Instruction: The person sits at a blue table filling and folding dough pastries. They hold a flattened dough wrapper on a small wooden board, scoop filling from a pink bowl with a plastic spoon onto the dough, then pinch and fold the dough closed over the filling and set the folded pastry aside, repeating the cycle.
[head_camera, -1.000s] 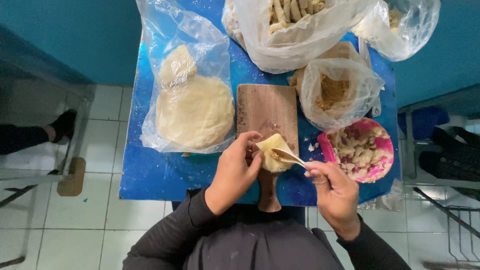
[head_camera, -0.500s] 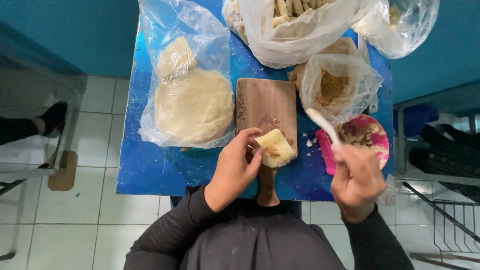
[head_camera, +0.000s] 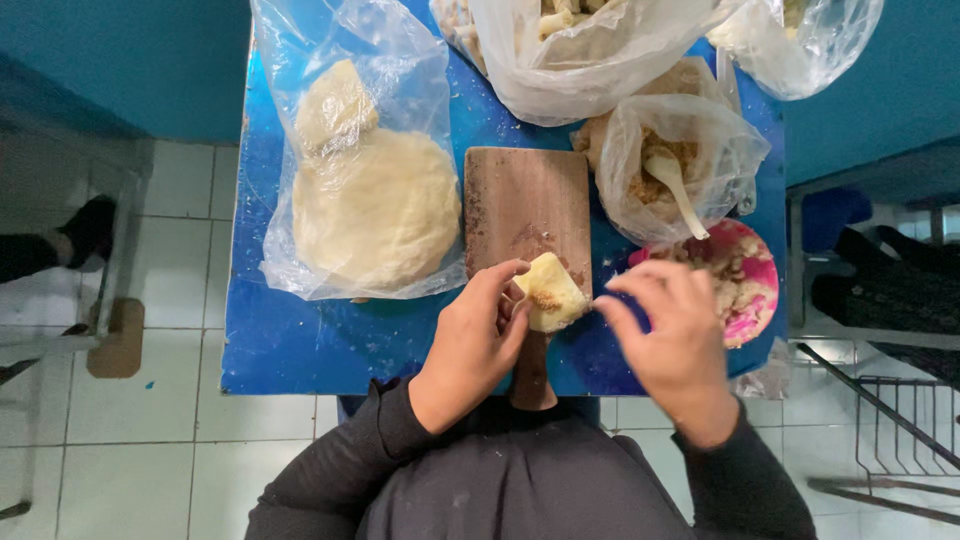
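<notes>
My left hand (head_camera: 478, 340) cups a small pale piece of dough (head_camera: 549, 291) with a dab of brown filling on it, above the near end of a wooden board (head_camera: 526, 198). My right hand (head_camera: 672, 340) hovers just right of the dough, fingers spread and reaching toward its edge, holding nothing. A pale spoon (head_camera: 674, 181) now rests in the clear bag of brown filling (head_camera: 668, 165), its handle leaning toward the pink bowl (head_camera: 738, 285).
A large clear bag of flattened dough (head_camera: 372, 195) lies on the left of the blue table (head_camera: 300, 345). More plastic bags of food (head_camera: 590, 45) crowd the far edge. A metal rack (head_camera: 885, 430) stands on the tiled floor at right.
My right hand lifted the spoon off the dough, set it in the filling bag, and came back empty beside the dough. The left hand kept hold of the dough.
</notes>
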